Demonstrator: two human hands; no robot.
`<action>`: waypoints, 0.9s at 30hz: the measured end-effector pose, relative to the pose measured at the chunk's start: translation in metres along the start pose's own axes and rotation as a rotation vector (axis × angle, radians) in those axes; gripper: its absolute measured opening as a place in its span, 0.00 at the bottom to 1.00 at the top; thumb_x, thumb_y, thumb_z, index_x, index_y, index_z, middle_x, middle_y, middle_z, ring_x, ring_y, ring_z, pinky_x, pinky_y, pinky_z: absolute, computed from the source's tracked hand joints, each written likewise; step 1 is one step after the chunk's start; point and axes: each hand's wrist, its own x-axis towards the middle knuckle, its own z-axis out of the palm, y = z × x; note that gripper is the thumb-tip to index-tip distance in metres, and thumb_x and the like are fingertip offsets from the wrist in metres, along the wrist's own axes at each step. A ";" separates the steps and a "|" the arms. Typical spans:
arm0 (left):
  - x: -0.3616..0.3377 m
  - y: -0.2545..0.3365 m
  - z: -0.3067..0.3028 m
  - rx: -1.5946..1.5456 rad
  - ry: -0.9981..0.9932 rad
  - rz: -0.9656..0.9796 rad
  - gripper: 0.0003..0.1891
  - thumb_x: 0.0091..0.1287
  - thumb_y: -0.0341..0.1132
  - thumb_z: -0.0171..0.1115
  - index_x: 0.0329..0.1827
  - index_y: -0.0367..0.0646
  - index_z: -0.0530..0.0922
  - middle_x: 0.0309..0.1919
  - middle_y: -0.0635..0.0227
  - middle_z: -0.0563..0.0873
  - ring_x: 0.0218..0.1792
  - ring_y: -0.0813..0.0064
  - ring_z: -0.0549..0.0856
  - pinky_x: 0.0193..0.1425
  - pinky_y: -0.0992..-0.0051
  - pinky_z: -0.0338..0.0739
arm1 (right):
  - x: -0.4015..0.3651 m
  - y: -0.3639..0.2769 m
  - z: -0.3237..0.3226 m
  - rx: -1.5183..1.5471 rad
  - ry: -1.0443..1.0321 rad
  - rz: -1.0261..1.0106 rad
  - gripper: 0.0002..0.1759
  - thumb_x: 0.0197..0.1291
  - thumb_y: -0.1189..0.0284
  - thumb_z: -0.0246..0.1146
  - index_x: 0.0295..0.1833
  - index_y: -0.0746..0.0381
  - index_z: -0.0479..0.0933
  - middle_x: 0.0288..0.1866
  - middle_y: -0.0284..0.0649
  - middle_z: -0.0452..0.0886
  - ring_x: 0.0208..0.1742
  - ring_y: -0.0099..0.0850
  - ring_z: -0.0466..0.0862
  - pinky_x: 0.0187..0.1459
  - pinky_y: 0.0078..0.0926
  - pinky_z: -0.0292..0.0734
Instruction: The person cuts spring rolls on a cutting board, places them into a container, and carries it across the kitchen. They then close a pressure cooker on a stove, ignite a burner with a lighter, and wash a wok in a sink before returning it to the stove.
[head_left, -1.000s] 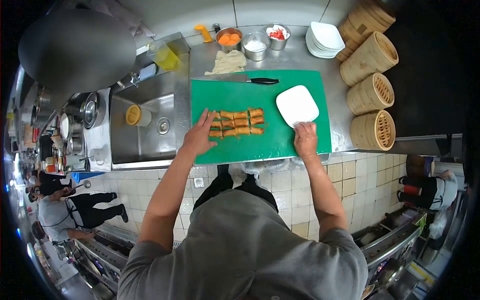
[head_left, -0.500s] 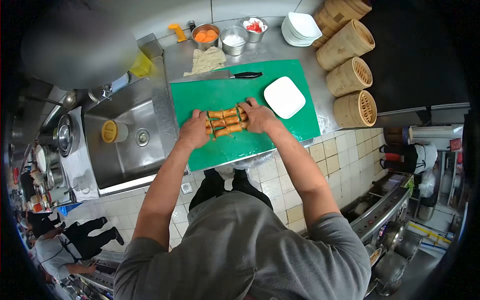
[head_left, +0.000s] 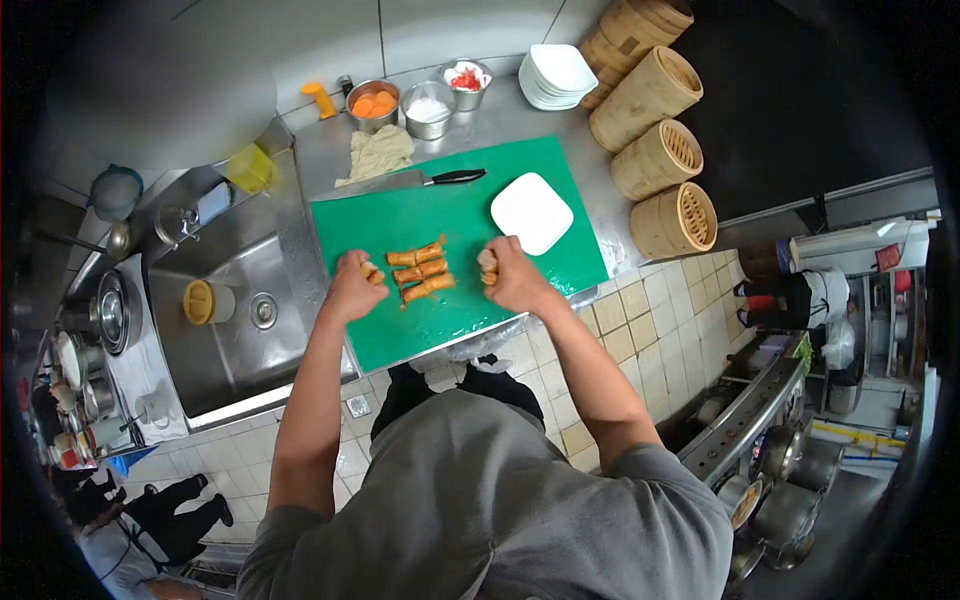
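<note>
Hands parted since the earlier frame, each carrying roll ends outward

Left hand (head_left: 352, 287): curled around small end pieces (head_left: 374, 273), at the left edge of the green cutting board (head_left: 450, 318). Right hand (head_left: 517, 278): clasping further cut pieces (head_left: 488, 267), just beside the square white plate (head_left: 532, 214); contact with it cannot be told. Browned rolls (head_left: 420, 271): three short rows, mid-board between the hands, bare board on either side and a wider open strip near. Knife (head_left: 400, 182): along the far edge, handle right. Sink (head_left: 205, 360): left of the board. Bamboo steamers (head_left: 655, 160): right, beyond bare steel counter.
</note>
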 end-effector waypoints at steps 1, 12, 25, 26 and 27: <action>0.000 0.015 0.001 0.006 0.009 -0.003 0.35 0.50 0.33 0.73 0.62 0.33 0.68 0.58 0.45 0.76 0.57 0.47 0.80 0.62 0.59 0.78 | -0.007 0.009 -0.017 0.035 0.033 -0.011 0.28 0.50 0.77 0.64 0.58 0.63 0.65 0.56 0.59 0.70 0.55 0.60 0.76 0.56 0.49 0.77; 0.101 0.255 0.154 0.357 -0.253 0.065 0.34 0.50 0.35 0.73 0.61 0.38 0.69 0.63 0.48 0.73 0.64 0.51 0.77 0.66 0.56 0.73 | 0.069 0.121 -0.108 -0.830 -0.237 -0.150 0.26 0.66 0.63 0.59 0.68 0.57 0.68 0.72 0.45 0.68 0.76 0.49 0.64 0.71 0.61 0.62; 0.077 0.234 0.145 0.683 -0.138 0.275 0.39 0.55 0.36 0.70 0.73 0.44 0.67 0.68 0.64 0.73 0.72 0.64 0.68 0.76 0.57 0.60 | 0.043 0.137 -0.099 -0.245 -0.285 -0.105 0.41 0.59 0.59 0.70 0.77 0.52 0.63 0.79 0.40 0.62 0.81 0.55 0.54 0.74 0.65 0.56; 0.077 0.233 0.144 0.658 -0.155 0.262 0.38 0.56 0.38 0.71 0.72 0.44 0.69 0.69 0.65 0.73 0.73 0.63 0.67 0.75 0.57 0.61 | 0.043 0.141 -0.094 -0.267 -0.243 -0.124 0.40 0.59 0.59 0.69 0.77 0.52 0.64 0.78 0.39 0.63 0.81 0.55 0.55 0.74 0.65 0.56; 0.076 0.232 0.143 0.634 -0.171 0.251 0.37 0.56 0.39 0.73 0.71 0.44 0.71 0.70 0.66 0.73 0.73 0.62 0.67 0.75 0.57 0.62 | 0.044 0.140 -0.095 -0.263 -0.245 -0.129 0.40 0.59 0.59 0.69 0.77 0.52 0.64 0.78 0.39 0.63 0.81 0.55 0.55 0.74 0.65 0.56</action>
